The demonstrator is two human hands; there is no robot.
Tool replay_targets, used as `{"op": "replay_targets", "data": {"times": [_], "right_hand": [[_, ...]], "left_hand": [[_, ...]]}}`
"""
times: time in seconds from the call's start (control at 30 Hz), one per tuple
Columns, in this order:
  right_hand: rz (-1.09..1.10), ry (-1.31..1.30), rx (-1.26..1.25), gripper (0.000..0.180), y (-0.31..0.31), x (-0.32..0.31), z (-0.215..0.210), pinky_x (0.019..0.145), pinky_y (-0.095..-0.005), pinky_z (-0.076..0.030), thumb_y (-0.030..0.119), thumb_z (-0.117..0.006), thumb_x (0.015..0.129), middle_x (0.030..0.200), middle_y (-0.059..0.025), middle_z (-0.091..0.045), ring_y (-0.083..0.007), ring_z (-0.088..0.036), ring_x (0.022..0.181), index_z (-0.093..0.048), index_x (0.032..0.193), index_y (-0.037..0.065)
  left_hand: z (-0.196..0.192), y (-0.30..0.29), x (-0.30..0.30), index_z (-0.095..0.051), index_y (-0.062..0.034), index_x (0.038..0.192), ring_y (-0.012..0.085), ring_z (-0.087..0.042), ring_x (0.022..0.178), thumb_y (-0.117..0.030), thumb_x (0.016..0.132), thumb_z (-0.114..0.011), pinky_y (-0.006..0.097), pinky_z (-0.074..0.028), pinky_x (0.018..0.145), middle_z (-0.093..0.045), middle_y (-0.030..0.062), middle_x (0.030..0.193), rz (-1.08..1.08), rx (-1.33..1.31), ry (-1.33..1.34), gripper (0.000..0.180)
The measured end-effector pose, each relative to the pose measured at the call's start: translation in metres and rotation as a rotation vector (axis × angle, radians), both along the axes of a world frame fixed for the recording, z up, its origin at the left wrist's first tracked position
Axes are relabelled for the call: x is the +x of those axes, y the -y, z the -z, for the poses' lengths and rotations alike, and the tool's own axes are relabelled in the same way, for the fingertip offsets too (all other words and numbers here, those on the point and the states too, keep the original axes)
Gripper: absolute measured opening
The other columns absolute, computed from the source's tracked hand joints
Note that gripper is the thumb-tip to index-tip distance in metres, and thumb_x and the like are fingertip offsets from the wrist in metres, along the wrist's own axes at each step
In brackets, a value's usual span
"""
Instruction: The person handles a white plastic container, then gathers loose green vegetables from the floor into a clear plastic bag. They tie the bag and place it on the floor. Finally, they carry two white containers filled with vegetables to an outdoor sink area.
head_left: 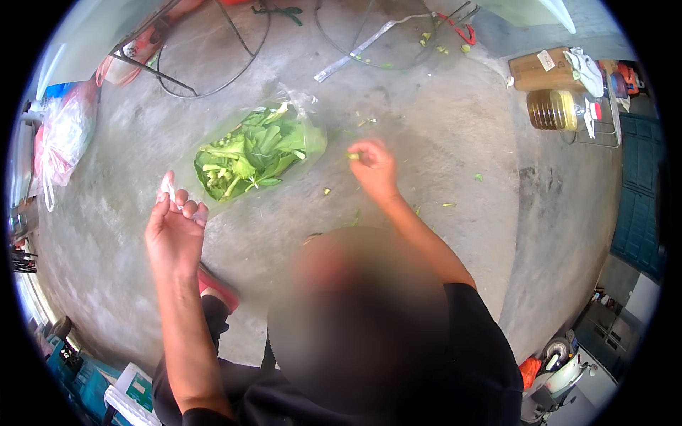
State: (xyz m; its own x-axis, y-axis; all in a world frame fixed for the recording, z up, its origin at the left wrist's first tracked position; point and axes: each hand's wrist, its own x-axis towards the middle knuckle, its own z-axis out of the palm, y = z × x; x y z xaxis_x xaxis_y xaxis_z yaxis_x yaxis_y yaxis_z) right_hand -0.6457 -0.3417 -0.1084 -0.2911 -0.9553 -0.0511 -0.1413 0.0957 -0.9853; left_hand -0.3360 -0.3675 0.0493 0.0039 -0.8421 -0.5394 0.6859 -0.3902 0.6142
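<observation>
Left hand [176,231] half-curled round whitish plastic [168,186], right hand [376,170] pinching a green scrap [353,156] — leafy greens [249,153] lie between, in a clear bag [314,138].

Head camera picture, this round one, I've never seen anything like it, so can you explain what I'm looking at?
There is no machine here: just a person's two bare hands, seen from above by a fisheye camera worn on the head, which bends straight edges. Below is a concrete floor. On it lies a clear bag of leafy greens with scraps scattered nearby. The right hand, slightly blurred, pinches a small green piece. The left hand has something whitish and filmy at its fingers; I can't tell whether it is the bag's edge.
</observation>
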Motion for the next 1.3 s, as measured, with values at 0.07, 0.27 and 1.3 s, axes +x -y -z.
{"op": "replay_targets", "data": {"times": [0.07,0.27,1.3], "right_hand": [[-0.041,-0.061,-0.294,0.024,0.023,0.038,-0.052,0.053,-0.0215,-0.043,-0.008,-0.057,0.063,0.09,-0.0047,-0.052,-0.0109,-0.053,0.067,-0.06,0.083,0.005],[-0.051,-0.006,-0.188,0.025,0.051,0.051,-0.055,0.056,-0.0248,-0.045,0.002,-0.063,0.065,0.081,-0.0044,-0.057,-0.0141,-0.054,0.063,-0.062,0.088,0.009],[-0.456,-0.686,0.057,0.01,-0.026,0.028,0.045,0.071,-0.0385,-0.047,0.006,-0.061,0.069,0.088,-0.0087,-0.059,-0.0268,-0.058,0.082,-0.061,0.079,0.007]], "left_hand": [[-0.003,0.0,-0.008,-0.043,-0.006,0.12,0.0106,-0.045,0.064,-0.017,0.087,-0.046,0.029,-0.039,0.068,-0.048,-0.0003,0.075,-0.055,0.047,0.031,0.035],[-0.002,0.0,0.002,-0.038,-0.0046,0.125,0.011,-0.045,0.064,-0.016,0.088,-0.047,0.031,-0.041,0.073,-0.048,0.0008,0.077,0.004,-0.004,0.01,0.04],[0.0,-0.007,-0.009,-0.044,-0.0073,0.118,0.011,-0.044,0.065,-0.018,0.087,-0.047,0.028,-0.039,0.069,-0.049,0.0001,0.076,0.045,0.036,0.049,0.033]]}}
